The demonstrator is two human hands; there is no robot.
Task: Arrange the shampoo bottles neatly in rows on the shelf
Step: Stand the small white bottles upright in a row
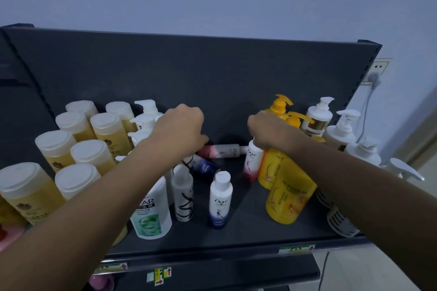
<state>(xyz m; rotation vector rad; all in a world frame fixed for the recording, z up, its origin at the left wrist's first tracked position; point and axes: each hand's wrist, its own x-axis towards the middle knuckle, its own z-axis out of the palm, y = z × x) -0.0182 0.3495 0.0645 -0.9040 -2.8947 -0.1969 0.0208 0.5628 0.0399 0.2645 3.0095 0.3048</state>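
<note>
So, both my hands are over the middle of the dark shelf (236,234). My right hand (269,131) has its fingers (260,142) wrapped over the top of the upright pink Dove bottle (252,163), which stands touching the yellow pump bottles (289,196). My left hand (181,129) curls down over the pink end of the lying pink Dove bottle (223,151) by the back wall, though I honestly can't tell if those fingers actually grip it. The blue Dove bottle (220,201) stands up front, near the Clear bottle (151,212). Amber white-capped bottles (91,153) sit in rows on the left, and white pump bottles (318,118) on the far right.
</note>
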